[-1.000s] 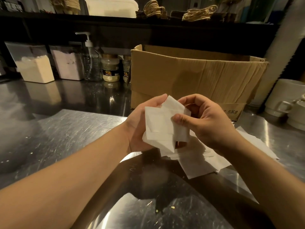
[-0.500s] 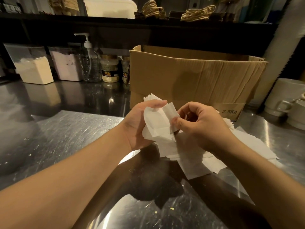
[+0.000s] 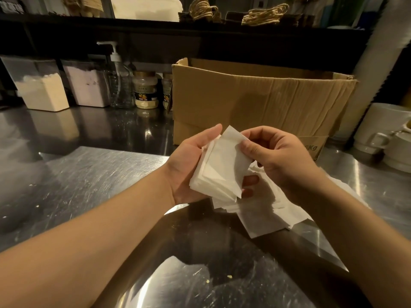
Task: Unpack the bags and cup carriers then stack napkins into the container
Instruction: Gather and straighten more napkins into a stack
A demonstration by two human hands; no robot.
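At the desk (image 3: 93, 174) centre, your left hand (image 3: 189, 165) cradles a napkin stack (image 3: 220, 172) while your right hand (image 3: 275, 156) pinches its top sheet. Loose napkins (image 3: 264, 216) lie at five o'clock. Relax your grasp and the stack may fan and spill.

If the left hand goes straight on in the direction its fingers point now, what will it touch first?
Most likely the cardboard box. The left hand, holding the napkin stack, points its fingers up and away from the person, toward the box's front wall. Nothing shows between them, though depth is hard to judge from this one view.
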